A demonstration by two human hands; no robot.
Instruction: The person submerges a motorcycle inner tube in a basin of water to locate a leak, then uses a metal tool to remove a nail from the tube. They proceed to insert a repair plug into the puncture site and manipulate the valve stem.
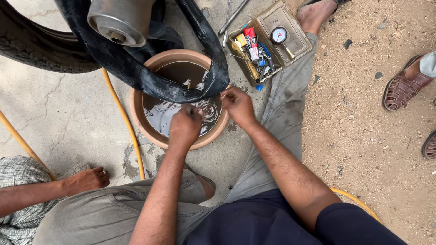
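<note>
A black rubber inner tube [181,81] hangs from above and curves down into a round clay-coloured basin [141,119] of rippling water. My left hand [184,127] is over the water at the tube's lower edge, fingers pinched together near the rubber. My right hand [237,105] grips the tube's right end at the basin's rim, holding a thin stick-like piece between its fingers. Both hands are close together, touching the tube.
An open box [290,43] with a pressure gauge [279,35], patches and small tools sits behind the basin. A tyre [32,45] and a metal exhaust pipe [120,20] are at top left. A yellow hose [122,118] crosses the concrete. Another person's hand [86,179] rests left; sandalled feet [404,86] stand right.
</note>
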